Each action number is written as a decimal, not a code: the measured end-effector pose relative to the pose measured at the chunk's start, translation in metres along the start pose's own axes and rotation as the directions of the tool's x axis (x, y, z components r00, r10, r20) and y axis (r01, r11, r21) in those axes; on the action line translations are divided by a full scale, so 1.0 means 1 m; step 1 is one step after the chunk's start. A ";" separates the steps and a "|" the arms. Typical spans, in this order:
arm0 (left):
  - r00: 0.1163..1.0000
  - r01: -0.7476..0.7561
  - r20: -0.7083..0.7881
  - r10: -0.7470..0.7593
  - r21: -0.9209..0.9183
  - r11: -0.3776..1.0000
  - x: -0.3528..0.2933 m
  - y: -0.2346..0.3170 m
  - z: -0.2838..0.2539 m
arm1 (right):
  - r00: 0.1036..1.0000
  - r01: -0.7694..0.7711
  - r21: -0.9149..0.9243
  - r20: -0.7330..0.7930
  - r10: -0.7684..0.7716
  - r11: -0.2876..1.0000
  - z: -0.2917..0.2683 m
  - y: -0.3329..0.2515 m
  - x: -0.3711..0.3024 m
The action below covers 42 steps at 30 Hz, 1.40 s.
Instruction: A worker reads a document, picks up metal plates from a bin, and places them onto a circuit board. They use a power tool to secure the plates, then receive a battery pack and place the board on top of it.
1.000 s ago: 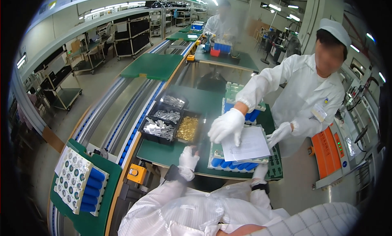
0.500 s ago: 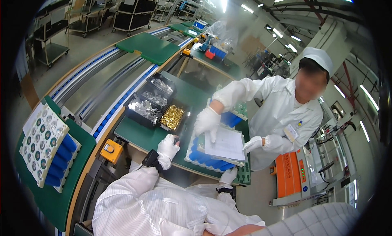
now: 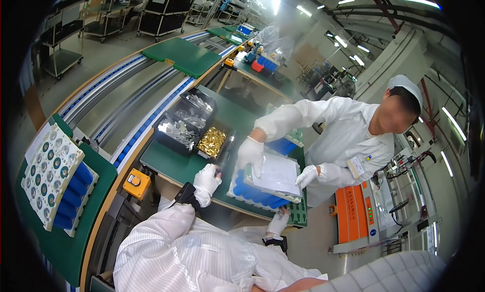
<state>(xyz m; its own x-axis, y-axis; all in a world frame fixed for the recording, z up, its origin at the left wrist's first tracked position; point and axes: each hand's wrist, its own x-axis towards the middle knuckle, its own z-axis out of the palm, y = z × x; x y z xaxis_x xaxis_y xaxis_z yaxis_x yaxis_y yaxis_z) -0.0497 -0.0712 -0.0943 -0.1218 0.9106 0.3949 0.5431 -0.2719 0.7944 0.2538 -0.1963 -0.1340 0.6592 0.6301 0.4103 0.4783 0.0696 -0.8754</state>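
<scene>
My left hand (image 3: pixel 207 181), in a white glove with bare fingertips, rests at the green table's near edge, left of a block of blue cylinders. Its fingers are curled in; whatever they may hold is hidden. My right hand (image 3: pixel 277 222), gloved too, is at the block's near right corner, fingers stretched up against or just beside it. The block (image 3: pixel 252 192) has blue cylinders between pale holder plates, with a white sheet of paper (image 3: pixel 276 174) on top. A co-worker's gloved hand (image 3: pixel 251 155) presses on the block's left side; the other hand (image 3: pixel 306 176) is at the paper's right edge.
Black bins (image 3: pixel 174 134) hold silvery metal parts; another bin (image 3: pixel 211 142) holds brass-coloured pieces. At left, another blue cylinder block (image 3: pixel 55 173) stands on a green board by the roller conveyor (image 3: pixel 134 148). An orange control box (image 3: pixel 137 184) sits on the conveyor frame. The co-worker faces me across the table.
The co-worker's head and body have shifted to the right, leaning differently, with the left-side hand slightly lower. My right hand is a little higher in view; my left hand stays in place.
</scene>
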 end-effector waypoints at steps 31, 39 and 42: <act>0.997 -0.052 0.049 0.057 -0.101 0.994 0.000 0.004 0.001 | 0.865 0.336 -0.430 0.492 -0.094 0.838 0.020 -0.054 -0.060; 0.994 -0.069 0.074 0.076 -0.085 0.994 0.002 0.004 0.003 | 0.863 0.127 -0.344 0.501 0.068 0.930 0.017 -0.048 -0.055; 0.996 -0.064 0.058 0.070 -0.091 0.994 0.002 0.003 0.001 | 0.873 0.307 -0.315 0.469 -0.134 0.898 0.013 -0.060 -0.036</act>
<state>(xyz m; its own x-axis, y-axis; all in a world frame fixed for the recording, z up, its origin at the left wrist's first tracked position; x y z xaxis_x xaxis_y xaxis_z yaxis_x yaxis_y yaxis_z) -0.0471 -0.0697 -0.0914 -0.0350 0.9060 0.4219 0.4721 -0.3571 0.8060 0.1944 -0.2132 -0.0997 0.2389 0.9035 0.3557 0.8147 0.0129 -0.5798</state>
